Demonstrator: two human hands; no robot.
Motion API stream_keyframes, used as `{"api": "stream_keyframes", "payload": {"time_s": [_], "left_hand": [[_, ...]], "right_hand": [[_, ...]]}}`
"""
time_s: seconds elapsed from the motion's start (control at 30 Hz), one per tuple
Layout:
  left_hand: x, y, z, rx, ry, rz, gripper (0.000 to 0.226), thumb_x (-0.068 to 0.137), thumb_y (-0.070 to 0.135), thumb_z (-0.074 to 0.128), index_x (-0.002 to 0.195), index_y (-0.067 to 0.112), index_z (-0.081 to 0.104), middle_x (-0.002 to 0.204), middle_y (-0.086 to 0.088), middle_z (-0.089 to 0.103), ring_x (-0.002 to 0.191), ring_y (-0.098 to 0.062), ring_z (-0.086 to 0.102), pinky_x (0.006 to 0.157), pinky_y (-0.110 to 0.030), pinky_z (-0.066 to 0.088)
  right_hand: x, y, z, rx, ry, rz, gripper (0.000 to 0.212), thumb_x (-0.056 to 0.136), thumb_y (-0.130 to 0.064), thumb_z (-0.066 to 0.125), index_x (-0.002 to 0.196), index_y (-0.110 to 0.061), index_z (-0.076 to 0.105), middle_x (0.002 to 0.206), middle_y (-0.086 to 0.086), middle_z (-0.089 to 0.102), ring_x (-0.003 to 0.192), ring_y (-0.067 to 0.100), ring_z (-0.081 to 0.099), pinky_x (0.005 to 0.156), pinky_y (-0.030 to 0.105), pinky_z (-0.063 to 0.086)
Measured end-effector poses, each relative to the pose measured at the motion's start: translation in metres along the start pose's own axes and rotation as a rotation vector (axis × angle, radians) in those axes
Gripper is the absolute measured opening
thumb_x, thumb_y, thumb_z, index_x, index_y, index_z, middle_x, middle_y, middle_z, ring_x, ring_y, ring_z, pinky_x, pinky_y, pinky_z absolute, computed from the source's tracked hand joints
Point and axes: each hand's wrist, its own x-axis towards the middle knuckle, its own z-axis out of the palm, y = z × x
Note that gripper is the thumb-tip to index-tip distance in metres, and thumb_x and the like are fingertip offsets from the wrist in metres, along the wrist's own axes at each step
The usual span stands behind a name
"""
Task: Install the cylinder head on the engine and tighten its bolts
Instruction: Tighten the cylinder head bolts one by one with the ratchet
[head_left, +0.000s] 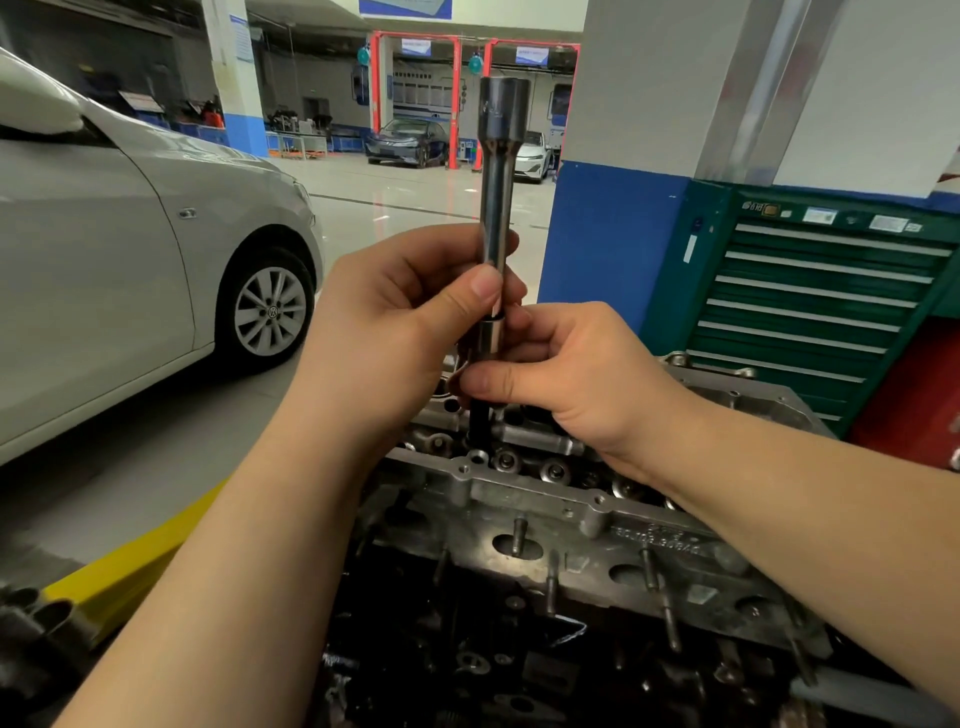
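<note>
Cylinder head (571, 525) seated on engine (467, 649), lying from 10 o'clock to 4 o'clock across the lower frame. Extension bar (496, 218) upright over its 10 o'clock end, long axis 12 to 6, drive end up, dark tip down in a bolt well. Left hand (395, 317) curled round the shaft; right hand (566, 379) pinching the lower socket (491, 338). Risk: a tilted bar could slip off the bolt and round it. White car (130, 249) at 9, green tool cabinet (810, 301) at 3.

Both forearms are bare to the frame's edge; the ungloved left hand (395, 332) and right hand (587, 384) have short-trimmed nails.
</note>
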Motion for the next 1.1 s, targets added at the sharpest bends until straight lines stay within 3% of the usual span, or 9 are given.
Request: {"api": "stream_keyframes", "payload": {"time_s": [0.13,0.27,0.33,0.5,0.67,0.77,0.87,1.0,1.1], "left_hand": [[-0.002,0.008,0.006,0.048,0.063,-0.047,0.024,0.099,0.008,0.067,0.122,0.01,0.071,0.098,-0.01,0.079,0.091,-0.034,0.077,0.086,-0.052,0.064],[-0.007,0.013,0.021,0.386,0.247,0.121,0.029,0.09,0.031,0.075,0.119,0.031,0.073,0.096,0.013,0.077,0.092,-0.006,0.075,0.082,-0.043,0.063],[-0.008,0.01,0.022,0.473,0.294,0.183,0.02,0.091,0.037,0.076,0.111,0.032,0.076,0.096,0.015,0.075,0.097,-0.005,0.072,0.083,-0.042,0.061],[-0.012,0.003,0.022,0.391,0.236,0.207,0.011,0.098,0.038,0.071,0.103,0.048,0.072,0.093,0.016,0.074,0.092,-0.003,0.07,0.076,-0.016,0.053],[-0.017,-0.005,0.022,0.275,0.158,0.082,0.012,0.097,0.041,0.071,0.106,0.048,0.069,0.088,0.01,0.076,0.082,-0.015,0.075,0.076,-0.046,0.063],[-0.021,-0.005,0.023,0.228,0.157,0.067,0.007,0.099,0.042,0.066,0.106,0.042,0.069,0.089,0.007,0.076,0.085,-0.017,0.076,0.079,-0.05,0.062],[-0.022,-0.005,0.022,0.257,0.132,0.038,0.007,0.101,0.045,0.065,0.106,0.044,0.069,0.091,0.008,0.075,0.085,-0.015,0.074,0.077,-0.049,0.063],[-0.025,-0.005,0.021,0.433,0.163,-0.009,0.021,0.087,0.046,0.081,0.088,0.058,0.063,0.092,0.029,0.07,0.085,0.005,0.068,0.065,-0.014,0.052],[-0.03,-0.01,0.024,0.399,0.249,-0.048,0.027,0.082,0.037,0.088,0.085,0.052,0.066,0.082,0.029,0.072,0.078,0.006,0.069,0.069,-0.007,0.05]], "right_hand": [[0.001,0.002,0.001,-0.005,-0.019,-0.026,0.023,0.078,-0.013,0.087,0.099,-0.018,0.081,0.1,0.004,0.081,0.098,0.021,0.078,0.103,0.048,0.056],[0.002,0.004,-0.004,-0.053,-0.096,-0.032,0.024,0.082,-0.032,0.083,0.105,-0.026,0.08,0.108,-0.002,0.08,0.106,0.017,0.075,0.099,0.044,0.057],[0.003,-0.004,-0.008,-0.032,-0.156,-0.085,0.019,0.091,-0.032,0.073,0.109,-0.034,0.078,0.116,-0.004,0.078,0.114,0.015,0.072,0.099,0.036,0.056],[0.029,-0.066,-0.036,0.071,-0.036,-0.246,0.035,0.1,-0.016,0.054,0.134,-0.017,0.064,0.134,0.008,0.07,0.13,0.029,0.062,0.109,0.057,0.046],[0.046,-0.123,-0.048,-0.034,-0.268,-0.224,0.037,0.11,-0.009,0.04,0.143,-0.004,0.054,0.129,0.019,0.07,0.12,0.037,0.068,0.098,0.045,0.056],[0.045,-0.126,-0.048,-0.042,-0.366,-0.135,0.04,0.108,-0.004,0.041,0.146,-0.002,0.05,0.133,0.02,0.068,0.124,0.036,0.066,0.105,0.049,0.054],[0.04,-0.122,-0.046,-0.049,-0.369,-0.112,0.035,0.107,-0.003,0.044,0.139,-0.004,0.056,0.126,0.02,0.071,0.121,0.038,0.068,0.095,0.052,0.059],[0.035,-0.119,-0.041,-0.04,-0.227,-0.112,0.027,0.106,0.0,0.047,0.125,-0.008,0.065,0.111,0.016,0.076,0.109,0.037,0.074,0.084,0.043,0.063],[0.032,-0.118,-0.033,-0.066,-0.095,-0.116,0.021,0.104,0.0,0.054,0.12,-0.007,0.067,0.102,0.015,0.079,0.099,0.035,0.077,0.077,0.04,0.064]]}}
